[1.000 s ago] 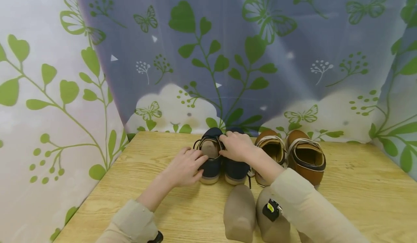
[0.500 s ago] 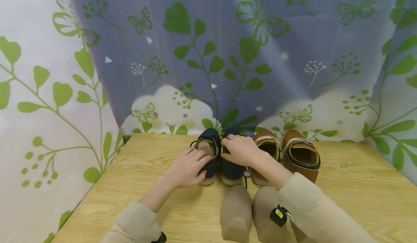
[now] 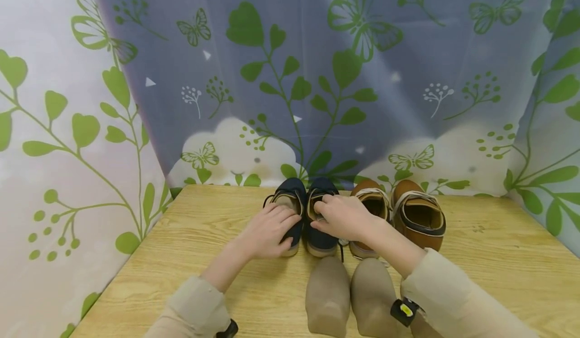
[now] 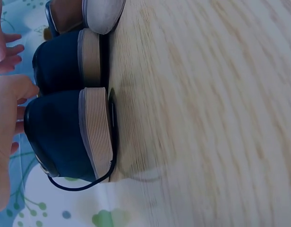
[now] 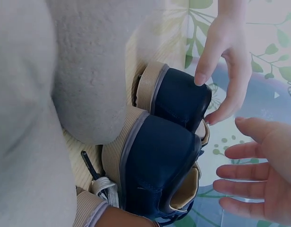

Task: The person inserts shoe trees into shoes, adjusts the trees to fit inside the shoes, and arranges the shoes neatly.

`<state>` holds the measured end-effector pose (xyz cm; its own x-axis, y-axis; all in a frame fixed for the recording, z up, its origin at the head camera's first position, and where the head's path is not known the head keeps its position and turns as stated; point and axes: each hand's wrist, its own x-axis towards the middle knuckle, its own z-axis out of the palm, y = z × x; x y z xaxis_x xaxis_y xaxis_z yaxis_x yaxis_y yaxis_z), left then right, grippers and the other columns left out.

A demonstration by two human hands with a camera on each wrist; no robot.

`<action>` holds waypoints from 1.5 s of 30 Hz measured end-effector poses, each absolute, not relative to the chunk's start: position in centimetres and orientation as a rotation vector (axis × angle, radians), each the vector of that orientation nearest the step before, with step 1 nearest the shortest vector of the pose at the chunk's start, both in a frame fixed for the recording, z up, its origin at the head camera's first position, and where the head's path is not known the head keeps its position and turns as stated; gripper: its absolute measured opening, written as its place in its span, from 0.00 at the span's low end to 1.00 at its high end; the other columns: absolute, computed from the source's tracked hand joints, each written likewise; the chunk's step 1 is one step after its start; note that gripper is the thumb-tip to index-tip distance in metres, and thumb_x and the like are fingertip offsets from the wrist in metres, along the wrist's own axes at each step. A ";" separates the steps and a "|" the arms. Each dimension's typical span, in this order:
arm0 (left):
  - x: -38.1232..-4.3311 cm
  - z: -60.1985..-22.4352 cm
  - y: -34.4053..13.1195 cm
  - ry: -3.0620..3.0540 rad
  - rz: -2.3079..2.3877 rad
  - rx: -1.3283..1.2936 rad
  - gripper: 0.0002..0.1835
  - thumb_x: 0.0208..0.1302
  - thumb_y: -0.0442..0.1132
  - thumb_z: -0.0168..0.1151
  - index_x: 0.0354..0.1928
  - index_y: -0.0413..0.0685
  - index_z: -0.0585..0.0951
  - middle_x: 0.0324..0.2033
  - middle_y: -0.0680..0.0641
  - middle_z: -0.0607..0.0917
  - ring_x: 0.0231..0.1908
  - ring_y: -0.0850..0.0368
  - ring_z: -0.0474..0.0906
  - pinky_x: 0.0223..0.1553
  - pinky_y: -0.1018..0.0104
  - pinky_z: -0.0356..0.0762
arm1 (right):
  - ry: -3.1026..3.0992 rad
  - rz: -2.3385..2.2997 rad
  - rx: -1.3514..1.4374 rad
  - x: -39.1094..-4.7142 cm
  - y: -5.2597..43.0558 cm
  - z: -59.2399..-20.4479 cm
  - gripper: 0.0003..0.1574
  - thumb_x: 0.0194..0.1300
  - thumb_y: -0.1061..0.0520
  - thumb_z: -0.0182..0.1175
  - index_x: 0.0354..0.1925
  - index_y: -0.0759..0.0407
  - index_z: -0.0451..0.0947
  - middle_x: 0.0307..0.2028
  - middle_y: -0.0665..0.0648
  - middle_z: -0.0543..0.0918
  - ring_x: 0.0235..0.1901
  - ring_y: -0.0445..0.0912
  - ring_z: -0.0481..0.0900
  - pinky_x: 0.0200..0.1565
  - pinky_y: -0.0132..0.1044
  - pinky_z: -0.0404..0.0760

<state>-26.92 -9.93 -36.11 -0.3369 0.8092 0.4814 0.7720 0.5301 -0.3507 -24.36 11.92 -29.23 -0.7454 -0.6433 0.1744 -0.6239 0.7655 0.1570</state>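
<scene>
Two navy lace-up shoes stand side by side against the back curtain, heels toward me. My left hand (image 3: 272,231) is over the left navy shoe (image 3: 294,187), its fingers loosely bent at the shoe's opening. In the right wrist view, its thumb lies close to the heel; whether it touches is unclear. Over the right navy shoe (image 3: 320,237) my right hand (image 3: 346,218) hovers with fingers spread. The right wrist view shows this right hand (image 5: 268,165) apart from the shoe's opening, holding nothing. Part of the left shoe's side is hidden by the left hand.
Brown lace-up shoes (image 3: 419,227) with pale laces stand right of the navy pair. Two grey-brown shoes (image 3: 328,297) sit in front, close below my right forearm. A wooden tabletop (image 3: 190,237) runs back to a patterned curtain (image 3: 272,91). A dark lace dangles beside the right navy shoe.
My left hand has shifted right, further over the left shoe. My right hand has drawn slightly right and toward me, uncovering more of the right shoe's opening. The head view has shifted slightly.
</scene>
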 end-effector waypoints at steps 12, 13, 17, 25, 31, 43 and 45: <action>-26.9 -36.1 -9.1 -2.249 0.125 -1.279 0.24 0.55 0.48 0.59 0.53 0.45 0.77 0.49 0.47 0.79 0.51 0.51 0.73 0.56 0.55 0.65 | -2.775 -0.065 1.087 -22.4 13.2 -29.2 0.15 0.62 0.44 0.59 0.37 0.54 0.78 0.26 0.48 0.72 0.22 0.40 0.70 0.21 0.32 0.69; -26.9 -36.1 -9.0 -2.254 0.126 -1.278 0.24 0.56 0.48 0.59 0.53 0.45 0.77 0.49 0.47 0.79 0.51 0.51 0.73 0.56 0.55 0.65 | -2.761 -0.063 1.105 -22.2 13.4 -29.3 0.16 0.61 0.44 0.59 0.36 0.54 0.78 0.26 0.48 0.72 0.22 0.40 0.70 0.21 0.31 0.69; -26.9 -36.2 -8.9 -2.241 0.112 -1.288 0.24 0.54 0.47 0.61 0.54 0.45 0.77 0.50 0.46 0.78 0.52 0.50 0.72 0.56 0.55 0.65 | -2.736 -0.054 1.162 -21.3 13.8 -29.5 0.18 0.59 0.40 0.60 0.33 0.53 0.78 0.25 0.46 0.71 0.22 0.39 0.70 0.21 0.30 0.68; -26.7 -36.1 -8.5 -2.261 0.142 -1.275 0.27 0.54 0.47 0.62 0.56 0.44 0.76 0.52 0.46 0.78 0.53 0.50 0.71 0.57 0.55 0.64 | -2.730 -0.080 1.223 -19.6 13.9 -30.1 0.28 0.53 0.28 0.55 0.28 0.49 0.73 0.23 0.42 0.65 0.22 0.38 0.67 0.20 0.31 0.66; -26.8 -36.2 -8.2 -2.251 0.164 -1.274 0.26 0.54 0.47 0.61 0.56 0.45 0.76 0.52 0.47 0.78 0.54 0.51 0.71 0.57 0.55 0.63 | -2.734 -0.062 1.259 -18.6 13.9 -30.5 0.31 0.53 0.26 0.54 0.32 0.51 0.74 0.24 0.42 0.66 0.22 0.37 0.67 0.21 0.30 0.67; -26.9 -36.5 -7.9 -2.243 0.153 -1.280 0.27 0.54 0.48 0.62 0.56 0.44 0.75 0.52 0.47 0.78 0.54 0.51 0.71 0.57 0.54 0.63 | -2.715 -0.120 1.260 -16.1 13.2 -32.5 0.37 0.43 0.32 0.66 0.41 0.56 0.75 0.34 0.50 0.75 0.31 0.43 0.76 0.25 0.34 0.75; -27.0 -36.5 -7.9 -2.239 0.151 -1.279 0.27 0.54 0.47 0.62 0.56 0.45 0.76 0.52 0.47 0.78 0.53 0.51 0.71 0.57 0.54 0.63 | -2.707 -0.137 1.270 -15.7 13.0 -32.8 0.42 0.43 0.31 0.67 0.46 0.59 0.75 0.39 0.53 0.77 0.35 0.45 0.77 0.29 0.35 0.77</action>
<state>-26.95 -7.89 -36.50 -0.3950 0.8240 0.4061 0.7620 0.5408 -0.3561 -15.70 13.05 -32.83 -0.6308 -0.7701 0.0950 -0.7565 0.6376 0.1454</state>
